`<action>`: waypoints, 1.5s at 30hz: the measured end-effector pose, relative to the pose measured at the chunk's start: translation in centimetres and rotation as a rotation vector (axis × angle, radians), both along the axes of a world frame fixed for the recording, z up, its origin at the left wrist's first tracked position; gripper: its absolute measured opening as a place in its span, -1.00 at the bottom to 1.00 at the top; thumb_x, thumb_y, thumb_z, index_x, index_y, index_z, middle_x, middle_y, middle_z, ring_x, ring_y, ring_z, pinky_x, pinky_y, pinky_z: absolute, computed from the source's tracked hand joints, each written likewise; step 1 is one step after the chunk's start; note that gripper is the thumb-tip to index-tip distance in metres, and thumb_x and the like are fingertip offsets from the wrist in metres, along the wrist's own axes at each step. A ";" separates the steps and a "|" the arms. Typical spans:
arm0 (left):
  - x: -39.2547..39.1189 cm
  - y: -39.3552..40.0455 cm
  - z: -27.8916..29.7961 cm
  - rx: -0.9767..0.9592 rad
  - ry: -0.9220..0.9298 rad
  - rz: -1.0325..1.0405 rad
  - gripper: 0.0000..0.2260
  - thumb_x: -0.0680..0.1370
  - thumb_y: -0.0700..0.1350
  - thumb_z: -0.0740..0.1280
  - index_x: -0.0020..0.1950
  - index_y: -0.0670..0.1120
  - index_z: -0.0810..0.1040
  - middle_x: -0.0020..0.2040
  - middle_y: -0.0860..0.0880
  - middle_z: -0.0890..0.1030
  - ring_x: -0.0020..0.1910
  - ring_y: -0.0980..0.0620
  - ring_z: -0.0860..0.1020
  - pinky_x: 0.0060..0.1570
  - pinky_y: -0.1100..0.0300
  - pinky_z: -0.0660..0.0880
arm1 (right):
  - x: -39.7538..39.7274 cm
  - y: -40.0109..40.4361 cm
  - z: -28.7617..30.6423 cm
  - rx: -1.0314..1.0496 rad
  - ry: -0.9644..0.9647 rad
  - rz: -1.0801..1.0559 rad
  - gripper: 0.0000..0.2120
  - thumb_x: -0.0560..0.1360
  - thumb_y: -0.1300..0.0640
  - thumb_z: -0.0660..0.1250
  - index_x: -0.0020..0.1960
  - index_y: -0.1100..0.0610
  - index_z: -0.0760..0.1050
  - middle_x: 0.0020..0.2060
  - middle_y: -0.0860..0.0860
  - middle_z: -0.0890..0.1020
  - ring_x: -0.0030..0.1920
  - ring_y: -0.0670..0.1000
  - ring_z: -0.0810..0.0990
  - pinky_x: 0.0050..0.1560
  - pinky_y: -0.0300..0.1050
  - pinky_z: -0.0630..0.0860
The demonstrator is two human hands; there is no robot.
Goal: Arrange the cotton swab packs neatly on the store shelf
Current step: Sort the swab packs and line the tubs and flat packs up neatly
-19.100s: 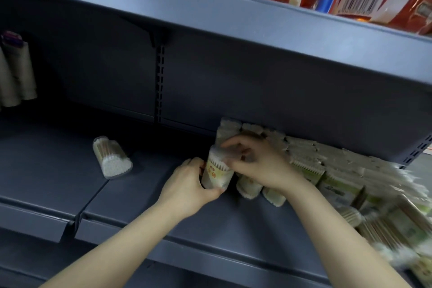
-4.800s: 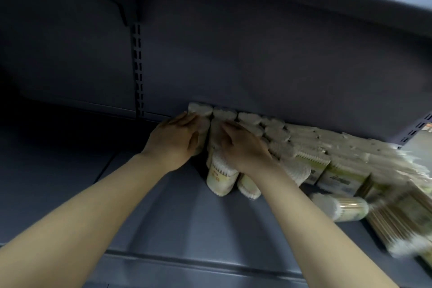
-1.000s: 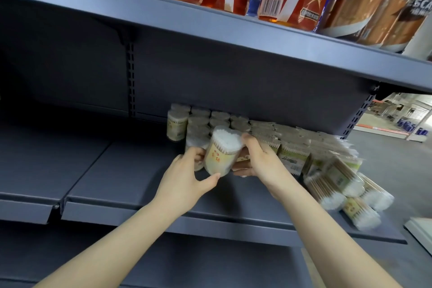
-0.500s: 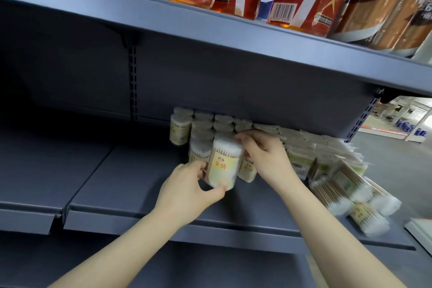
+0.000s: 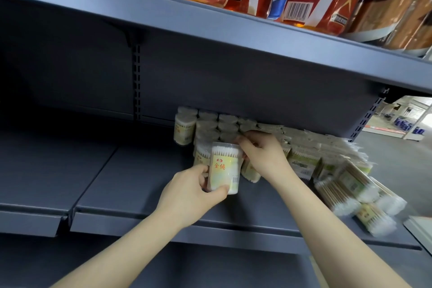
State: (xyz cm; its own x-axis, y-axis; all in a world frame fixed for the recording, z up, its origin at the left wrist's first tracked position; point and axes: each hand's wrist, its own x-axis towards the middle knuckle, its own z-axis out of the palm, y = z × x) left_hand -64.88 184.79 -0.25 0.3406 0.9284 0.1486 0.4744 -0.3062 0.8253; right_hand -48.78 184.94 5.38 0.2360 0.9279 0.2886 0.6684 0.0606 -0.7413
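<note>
Two hands work on a grey store shelf point(image 5: 131, 184). Left hand point(image 5: 189, 190) grips an upright round cotton swab pack point(image 5: 225, 167) at its one o'clock; right hand point(image 5: 264, 154), fingers curled, touches the standing packs point(image 5: 210, 124) behind. Bare shelf stretches toward nine o'clock; toppled packs point(image 5: 355, 196) lie at three o'clock. Clear tub, yellow label, red characters.

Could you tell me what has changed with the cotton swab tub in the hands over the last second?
The round cotton swab tub went from tilted and raised to upright at the front of the standing tubs. The left hand still grips its base; the right hand has slid off its top and now touches its far side. The loose packs at the right stayed lying on the shelf.
</note>
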 end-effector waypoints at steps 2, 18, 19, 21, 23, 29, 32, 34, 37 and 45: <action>-0.3 0.3 -0.2 -0.024 -0.012 -0.017 -0.81 0.34 0.14 0.37 -0.10 0.14 0.51 -0.36 0.17 0.52 -0.33 0.22 0.49 -0.21 0.16 0.50 | -0.2 0.2 0.0 0.000 -0.018 -0.009 -0.72 0.52 0.09 0.24 -0.32 0.19 0.50 -0.48 -0.01 0.48 -0.39 -0.05 0.42 -0.34 -0.18 0.29; -2.5 2.2 -0.4 0.072 0.219 0.091 -0.66 0.29 0.25 0.31 -0.11 0.09 0.34 -0.16 0.15 0.53 -0.15 0.15 0.50 -0.29 0.19 0.43 | -3.1 1.8 -0.5 0.028 -0.101 0.117 -0.92 0.49 0.14 0.31 -0.15 0.08 0.56 -0.37 -0.20 0.51 -0.34 -0.24 0.45 -0.32 -0.45 0.33; -2.8 2.6 -0.5 0.105 0.250 0.109 -0.64 0.29 0.26 0.31 -0.08 0.08 0.36 -0.12 0.14 0.53 -0.11 0.12 0.50 -0.24 0.17 0.45 | -3.3 2.0 -0.6 0.021 -0.118 0.132 -0.92 0.49 0.14 0.30 -0.13 0.07 0.58 -0.36 -0.21 0.51 -0.32 -0.25 0.45 -0.31 -0.46 0.33; -3.5 3.2 -0.8 0.115 0.258 0.128 -0.60 0.28 0.27 0.32 -0.04 0.05 0.38 -0.09 0.12 0.54 -0.07 0.10 0.51 -0.17 0.12 0.50 | -3.8 2.3 -0.6 -0.003 -0.154 0.156 -0.88 0.49 0.16 0.29 -0.09 0.06 0.61 -0.31 -0.22 0.54 -0.28 -0.26 0.47 -0.23 -0.39 0.38; -4.2 3.8 -1.2 0.091 0.236 0.135 -0.59 0.28 0.24 0.35 -0.02 0.04 0.39 -0.09 0.12 0.55 -0.06 0.09 0.52 -0.14 0.07 0.52 | -4.1 2.7 -0.5 -0.024 -0.185 0.185 -0.85 0.48 0.20 0.28 -0.05 0.10 0.62 -0.26 -0.17 0.56 -0.27 -0.27 0.47 -0.20 -0.39 0.39; -5.5 5.3 -2.5 0.087 0.278 0.204 -0.62 0.33 0.16 0.41 0.03 0.02 0.41 -0.04 0.06 0.54 0.03 0.04 0.46 -0.04 0.06 0.48 | -4.3 4.0 -0.4 -0.014 -0.244 0.143 -0.78 0.45 0.26 0.24 0.03 0.11 0.59 -0.14 -0.07 0.59 -0.16 -0.14 0.47 -0.25 -0.36 0.35; -5.6 5.7 -3.1 0.104 0.287 0.205 -0.61 0.36 0.14 0.42 0.07 0.00 0.43 0.00 0.07 0.54 0.07 0.02 0.43 0.03 0.09 0.43 | -4.0 4.4 -0.2 -0.012 -0.243 0.091 -0.77 0.44 0.28 0.23 0.01 0.12 0.59 -0.08 -0.04 0.61 -0.07 -0.06 0.52 -0.08 -0.25 0.38; -5.7 5.9 -3.4 0.095 0.268 0.189 -0.60 0.37 0.13 0.41 0.12 0.00 0.43 0.05 0.07 0.54 0.11 0.01 0.42 0.08 0.09 0.40 | -3.6 4.9 -0.4 0.006 -0.246 0.067 -0.77 0.44 0.31 0.22 -0.01 0.14 0.59 -0.04 -0.02 0.62 -0.01 -0.04 0.54 -0.07 -0.25 0.36; -5.9 6.1 -3.7 0.136 0.188 0.122 -0.39 0.33 0.23 0.36 0.34 0.08 0.34 0.19 0.15 0.47 0.23 0.06 0.37 0.21 0.10 0.35 | -2.9 5.9 -1.0 0.009 -0.258 0.017 -0.77 0.45 0.29 0.21 0.00 0.12 0.58 -0.06 -0.01 0.59 0.00 -0.02 0.55 -0.12 -0.28 0.36; -6.2 7.1 -2.7 0.516 0.128 -0.004 -0.45 0.44 0.25 0.12 0.37 0.07 0.39 0.31 0.24 0.35 0.28 0.19 0.26 0.26 0.06 0.33 | -2.6 7.3 -1.2 -0.069 -0.317 0.040 -0.69 0.53 0.28 0.12 0.18 0.10 0.51 0.10 0.04 0.58 -0.03 0.04 0.58 -0.07 -0.16 0.45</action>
